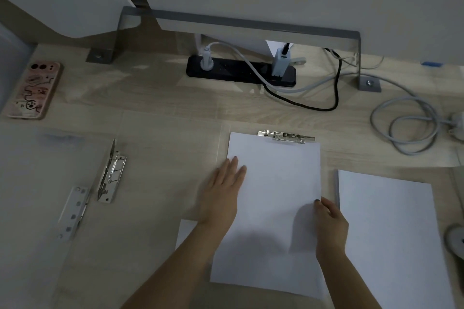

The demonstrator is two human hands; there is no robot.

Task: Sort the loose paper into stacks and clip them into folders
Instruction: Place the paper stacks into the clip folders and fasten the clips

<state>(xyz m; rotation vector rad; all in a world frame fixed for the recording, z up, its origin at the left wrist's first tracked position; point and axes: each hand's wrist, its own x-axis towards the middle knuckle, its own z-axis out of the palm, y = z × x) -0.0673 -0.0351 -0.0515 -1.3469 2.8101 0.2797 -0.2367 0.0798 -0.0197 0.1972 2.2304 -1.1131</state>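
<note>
Bench point(160, 108): pale wood-grain laminate with a matt surface. A stack of smooth white rectangular paper point(273, 208) lies at centre. Its top edge meets a shiny silver metal spring clip point(286, 136); whether the clip bites the sheets cannot be told.

Left hand point(223, 190): released, fingers straight and close together, lying flat on the stack's left edge. Right hand point(331, 221): grasping the stack's right edge, with the dark-nailed thumb on top and the fingers curled past the edge.

A second white paper stack point(386, 233) lies just beside the first on the right, not touching it. To the left is a frosted translucent plastic folder sheet point(37, 183). At its right edge sit a hinged silver metal clip point(111, 173) and a flat perforated metal strip point(71, 211).

Far left: a phone in a glossy pink patterned case point(32, 90). At the back: a black oblong power strip point(241, 71) with plugs inserted. At right: a loosely coiled grey cable point(406, 128).
</note>
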